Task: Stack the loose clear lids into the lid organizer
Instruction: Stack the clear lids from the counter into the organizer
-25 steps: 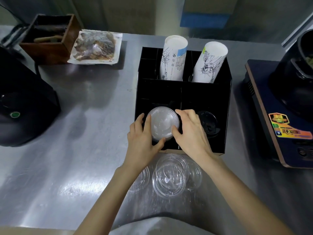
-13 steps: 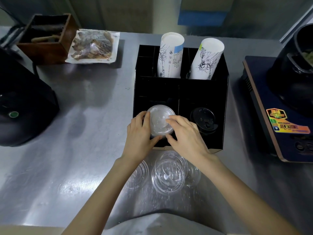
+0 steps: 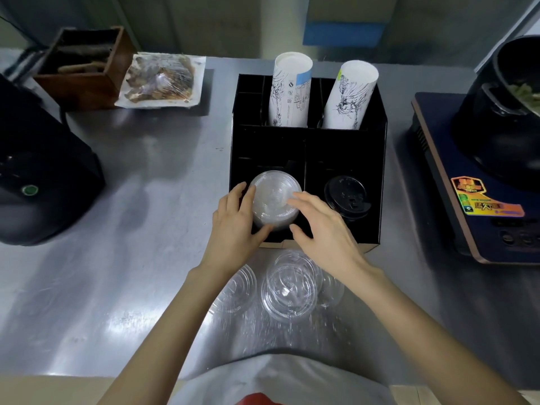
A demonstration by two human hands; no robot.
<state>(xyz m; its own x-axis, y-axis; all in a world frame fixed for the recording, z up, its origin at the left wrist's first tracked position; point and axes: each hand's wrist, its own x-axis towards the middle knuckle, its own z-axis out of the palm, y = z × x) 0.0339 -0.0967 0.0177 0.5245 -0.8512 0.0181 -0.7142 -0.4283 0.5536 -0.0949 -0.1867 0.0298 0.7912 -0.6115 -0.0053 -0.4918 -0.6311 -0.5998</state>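
A stack of clear lids stands in the front left compartment of the black lid organizer. My left hand grips the stack's left side, thumb under its front edge. My right hand hovers at the stack's right, fingertips resting on the top lid, fingers spread. Several loose clear lids lie overlapping on the steel counter just in front of the organizer, between my forearms.
Black lids fill the front right compartment; two paper cup stacks lean in the back. A black appliance stands left, an induction cooker with a pot right. A wooden box and wrapped tray sit far left.
My right hand has slid from gripping the stack's right side to resting its fingertips on top. The stack has settled lower in the compartment. My left hand has stayed in place.
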